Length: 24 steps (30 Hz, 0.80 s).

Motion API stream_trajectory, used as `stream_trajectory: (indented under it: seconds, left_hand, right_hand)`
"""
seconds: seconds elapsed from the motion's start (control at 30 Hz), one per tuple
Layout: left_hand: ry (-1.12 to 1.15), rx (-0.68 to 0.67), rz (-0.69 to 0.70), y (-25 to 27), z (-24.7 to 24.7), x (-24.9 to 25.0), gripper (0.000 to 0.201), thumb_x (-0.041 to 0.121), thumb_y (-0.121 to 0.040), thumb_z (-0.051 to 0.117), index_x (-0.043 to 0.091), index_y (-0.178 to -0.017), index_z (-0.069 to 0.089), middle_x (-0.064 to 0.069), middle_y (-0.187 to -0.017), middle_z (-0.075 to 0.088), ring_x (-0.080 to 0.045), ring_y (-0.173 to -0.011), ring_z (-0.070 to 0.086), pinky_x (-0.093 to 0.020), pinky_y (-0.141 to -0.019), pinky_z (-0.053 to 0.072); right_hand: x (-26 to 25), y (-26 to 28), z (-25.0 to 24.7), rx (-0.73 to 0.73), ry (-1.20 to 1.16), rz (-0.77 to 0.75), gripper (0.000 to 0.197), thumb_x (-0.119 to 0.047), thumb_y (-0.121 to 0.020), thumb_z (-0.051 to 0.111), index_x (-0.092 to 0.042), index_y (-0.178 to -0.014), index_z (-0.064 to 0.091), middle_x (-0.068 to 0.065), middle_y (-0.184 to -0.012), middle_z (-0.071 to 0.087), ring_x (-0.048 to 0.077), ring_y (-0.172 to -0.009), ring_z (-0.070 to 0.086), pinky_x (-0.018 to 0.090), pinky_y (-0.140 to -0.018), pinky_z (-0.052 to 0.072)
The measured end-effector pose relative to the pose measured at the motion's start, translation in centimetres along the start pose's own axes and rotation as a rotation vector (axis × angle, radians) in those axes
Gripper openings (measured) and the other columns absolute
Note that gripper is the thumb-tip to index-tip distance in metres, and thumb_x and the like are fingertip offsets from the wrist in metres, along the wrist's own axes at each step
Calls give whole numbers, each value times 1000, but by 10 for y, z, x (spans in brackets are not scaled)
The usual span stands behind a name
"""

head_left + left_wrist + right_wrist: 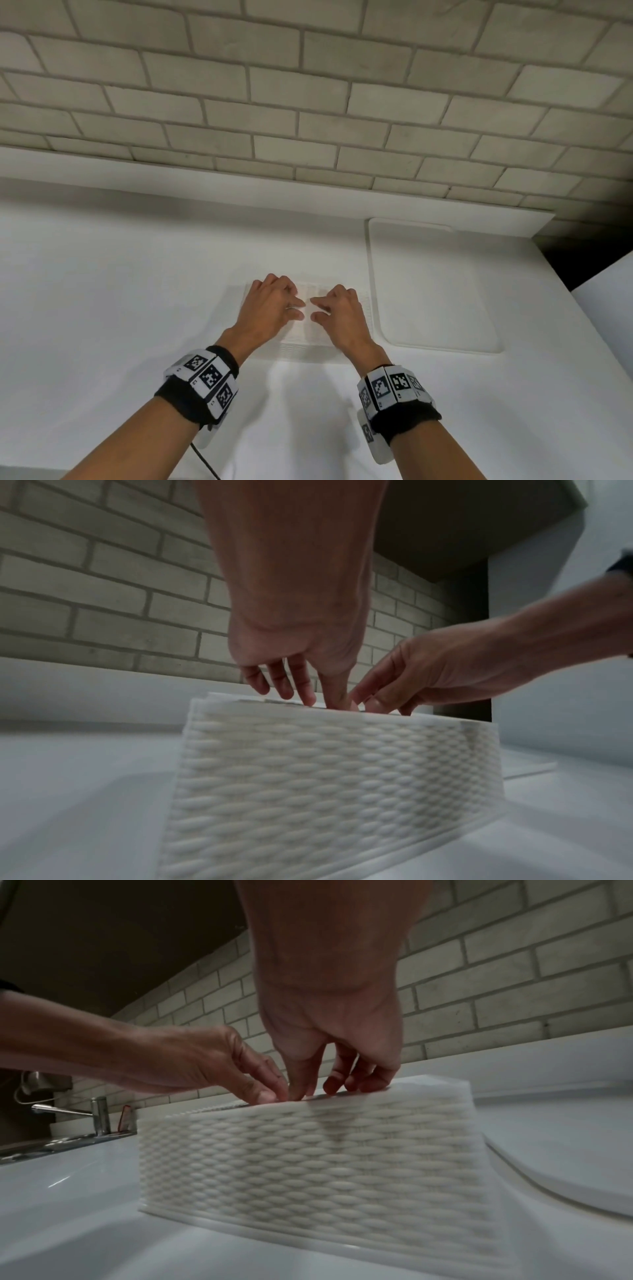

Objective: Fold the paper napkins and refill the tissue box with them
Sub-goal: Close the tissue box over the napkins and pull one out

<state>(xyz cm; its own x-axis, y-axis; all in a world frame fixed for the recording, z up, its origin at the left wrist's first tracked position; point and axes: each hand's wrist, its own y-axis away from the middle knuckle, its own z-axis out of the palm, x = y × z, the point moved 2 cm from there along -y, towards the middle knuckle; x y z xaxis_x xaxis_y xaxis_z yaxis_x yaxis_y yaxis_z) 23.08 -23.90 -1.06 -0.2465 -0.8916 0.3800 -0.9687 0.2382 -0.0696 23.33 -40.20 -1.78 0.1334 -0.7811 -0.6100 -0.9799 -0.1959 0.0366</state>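
Observation:
A white tissue box (308, 346) with a woven pattern on its sides (325, 777) (308, 1164) stands on the white counter, just in front of me. Both hands are on its top. My left hand (297, 307) points its fingertips (308, 697) down into the middle of the lid, where a narrow opening runs. My right hand (318, 309) meets it there from the other side, its fingertips (301, 1092) pressing at the same spot. The two hands' fingertips almost touch. No napkin shows between the fingers, and the inside of the box is hidden.
A flat white tray (431, 291) lies on the counter right beside the box. A brick wall with a white ledge (239, 192) runs behind. A chrome faucet (99, 1115) stands far to the left at a sink edge.

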Motion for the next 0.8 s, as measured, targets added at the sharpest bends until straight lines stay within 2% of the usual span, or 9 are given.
stream_trajectory:
  seconds: [0.13,0.33,0.47,0.6,0.7,0.8]
  left_hand:
    - [-17,-36,7,-6,1,3,30,45,-80,68,31,-106,74,11,-117,56,-13,-111,46,-25,-87,26]
    - [6,-47,25,-9,5,2,20,38,-81,70,29,-97,77,10,-116,53,-13,-109,45,-24,-82,20]
    - [109,30,54,-4,8,-5,15,32,-85,68,26,-94,78,11,-116,58,-13,-112,50,-24,-87,20]
    - [183,94,59,1,12,-5,13,24,-87,67,21,-94,77,8,-115,61,-14,-109,54,-28,-93,27]
    - [344,116,-8,4,18,-11,14,20,-82,73,17,-96,76,7,-115,60,-16,-108,56,-34,-100,39]
    - [493,119,-66,7,21,-15,18,16,-78,77,14,-96,75,8,-113,56,-19,-109,57,-35,-97,48]
  right_hand:
    - [0,0,0,5,2,7,35,-23,-89,67,-21,-124,66,2,-110,53,21,-109,43,38,-99,40]
    - [1,0,2,11,-16,8,34,-24,-87,68,-22,-122,68,-5,-100,47,18,-105,42,39,-98,41]
    - [0,2,1,22,-27,-13,25,-28,-87,69,-25,-112,72,-4,-103,54,18,-105,44,39,-97,41]
    - [-7,1,0,33,62,-29,16,-31,-89,65,-26,-102,73,-3,-107,57,18,-106,45,35,-89,38]
    - [-8,0,3,39,91,-29,14,-27,-93,59,-24,-94,72,-5,-104,54,18,-103,44,33,-80,32]
    - [-6,1,6,75,-4,-3,14,-22,-93,60,-28,-86,70,-11,-101,54,14,-99,45,34,-81,32]
